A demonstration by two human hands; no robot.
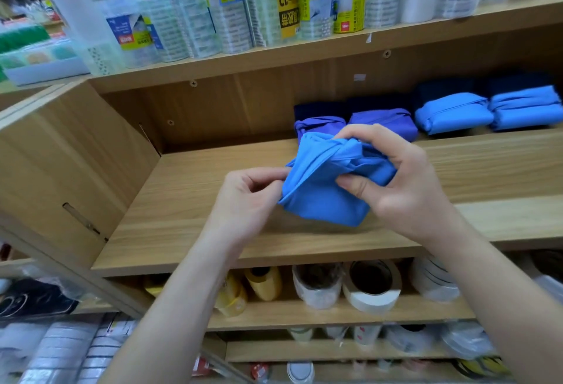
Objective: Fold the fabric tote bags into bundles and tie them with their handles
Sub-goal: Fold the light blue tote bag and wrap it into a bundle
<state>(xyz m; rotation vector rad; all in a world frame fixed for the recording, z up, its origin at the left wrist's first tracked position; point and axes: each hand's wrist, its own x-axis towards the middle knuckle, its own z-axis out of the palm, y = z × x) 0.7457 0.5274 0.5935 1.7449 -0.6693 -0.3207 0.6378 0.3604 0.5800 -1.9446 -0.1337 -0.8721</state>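
Observation:
A bright blue fabric tote bag (323, 188) is bunched into a bundle, held just above the wooden shelf (189, 219). My right hand (399, 179) grips its right side and top, thumb pressed into the folds. My left hand (249, 197) pinches the bundle's left edge between thumb and fingers. A twisted strip of the fabric crosses the bundle's top. Behind, at the back of the same shelf, lie tied bundles: two purple-blue ones (384, 123) and two light blue ones (454, 115), with darker navy ones behind them.
Packs of clear tape rolls (231, 8) crowd the shelf above. Below are white tape rolls (371, 286) and yellow rolls (265, 283). A wooden side panel (61, 164) closes the shelf on the left. Bare shelf board lies left of my hands.

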